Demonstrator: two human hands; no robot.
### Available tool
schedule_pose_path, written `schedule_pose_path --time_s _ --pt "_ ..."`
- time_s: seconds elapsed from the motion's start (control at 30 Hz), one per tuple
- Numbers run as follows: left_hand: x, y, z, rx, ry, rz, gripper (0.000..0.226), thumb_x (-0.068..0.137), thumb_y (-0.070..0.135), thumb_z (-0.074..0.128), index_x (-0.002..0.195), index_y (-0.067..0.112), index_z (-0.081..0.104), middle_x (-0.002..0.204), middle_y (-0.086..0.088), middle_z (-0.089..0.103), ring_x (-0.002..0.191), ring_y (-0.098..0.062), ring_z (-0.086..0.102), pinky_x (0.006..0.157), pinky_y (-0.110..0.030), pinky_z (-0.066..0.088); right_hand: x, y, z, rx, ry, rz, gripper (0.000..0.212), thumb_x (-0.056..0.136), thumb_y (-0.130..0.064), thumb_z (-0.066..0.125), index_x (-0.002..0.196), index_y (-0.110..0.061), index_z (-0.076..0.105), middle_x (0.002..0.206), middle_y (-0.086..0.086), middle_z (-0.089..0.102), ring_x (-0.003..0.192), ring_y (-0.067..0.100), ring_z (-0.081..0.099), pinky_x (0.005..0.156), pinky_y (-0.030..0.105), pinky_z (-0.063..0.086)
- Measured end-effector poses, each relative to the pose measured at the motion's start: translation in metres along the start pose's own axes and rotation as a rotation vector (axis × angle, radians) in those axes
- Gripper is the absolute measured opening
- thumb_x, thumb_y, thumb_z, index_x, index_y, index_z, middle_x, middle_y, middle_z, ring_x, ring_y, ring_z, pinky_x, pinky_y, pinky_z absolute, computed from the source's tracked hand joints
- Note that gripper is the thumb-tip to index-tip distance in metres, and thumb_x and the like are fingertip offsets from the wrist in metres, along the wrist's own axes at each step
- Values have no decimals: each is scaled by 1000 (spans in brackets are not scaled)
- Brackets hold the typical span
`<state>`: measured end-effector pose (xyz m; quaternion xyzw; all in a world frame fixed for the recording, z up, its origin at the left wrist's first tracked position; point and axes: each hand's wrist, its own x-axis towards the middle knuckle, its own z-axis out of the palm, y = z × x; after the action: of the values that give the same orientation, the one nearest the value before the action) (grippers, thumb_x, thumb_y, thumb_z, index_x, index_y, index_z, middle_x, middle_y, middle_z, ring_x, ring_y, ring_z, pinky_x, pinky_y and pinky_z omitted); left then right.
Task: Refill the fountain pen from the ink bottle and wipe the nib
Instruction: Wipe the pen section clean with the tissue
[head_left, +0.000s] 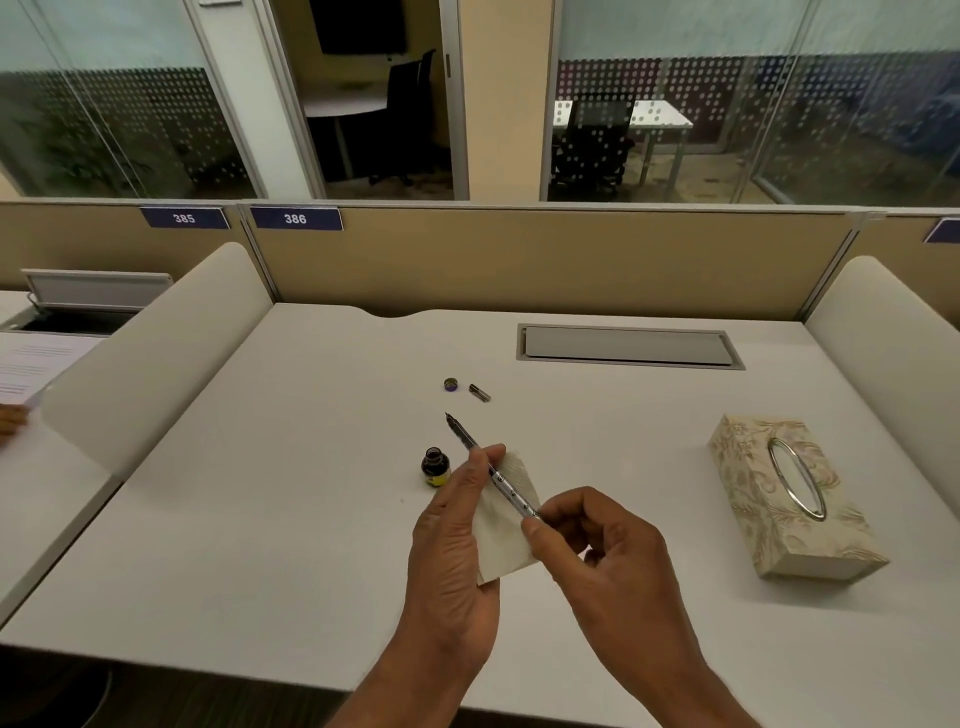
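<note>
The fountain pen (480, 460) is held above the desk, its nib pointing up and away to the left. My right hand (608, 551) pinches the pen's rear end. My left hand (452, 540) holds a white tissue (506, 525) in its palm, its thumb and fingers curled round the pen's middle. The small open ink bottle (434, 466) with a yellow label stands on the desk just left of my left hand. Farther back lie the bottle's cap (451, 385) and the pen's dark cap (479, 392).
A patterned tissue box (795, 493) sits at the right on the white desk (260, 519). A grey cable hatch (628, 346) is set into the desk's back. Padded dividers stand at both sides. Another person's hand and papers show at the far left.
</note>
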<state>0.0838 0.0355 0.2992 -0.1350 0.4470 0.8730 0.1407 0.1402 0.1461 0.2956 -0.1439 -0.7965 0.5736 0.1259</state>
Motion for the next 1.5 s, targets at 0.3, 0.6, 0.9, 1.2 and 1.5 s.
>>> schedule_pose_path --time_s 0.3,0.6,0.9,1.2,1.5 --pt "-13 1 0 234 -105 32 26 85 29 69 106 17 78 113 -5 76 115 -30 66 98 -58 53 8 -6 6 216 -31 -90 14 93 -20 68 97 -32 74 88 -7 76 83 12 70 70 24 57" --pt "-18 10 5 204 -154 112 24 87 18 66 107 20 79 94 -3 75 75 -12 70 69 -47 61 11 -9 14 578 -56 25 20 81 -24 68 97 -16 77 88 6 78 78 12 70 66 17 52" --pt "-14 9 -7 292 -97 205 39 85 20 68 118 41 72 118 9 73 109 -23 69 86 -45 61 13 -8 12 671 -42 48 18 80 -23 69 93 -14 76 78 11 74 66 15 60 55 23 46" --pt "-14 15 -12 233 -81 180 46 93 7 60 124 42 67 125 -1 67 102 -26 68 85 -49 59 7 -9 13 697 -46 52 21 79 -19 70 96 -8 74 81 18 74 66 18 60 52 24 45" --pt "-12 19 -23 182 -86 153 53 93 -12 43 124 24 67 119 -4 74 99 -24 75 68 -32 60 2 -10 15 684 -46 55 17 78 -22 69 91 -13 76 77 15 72 65 19 59 51 25 44"
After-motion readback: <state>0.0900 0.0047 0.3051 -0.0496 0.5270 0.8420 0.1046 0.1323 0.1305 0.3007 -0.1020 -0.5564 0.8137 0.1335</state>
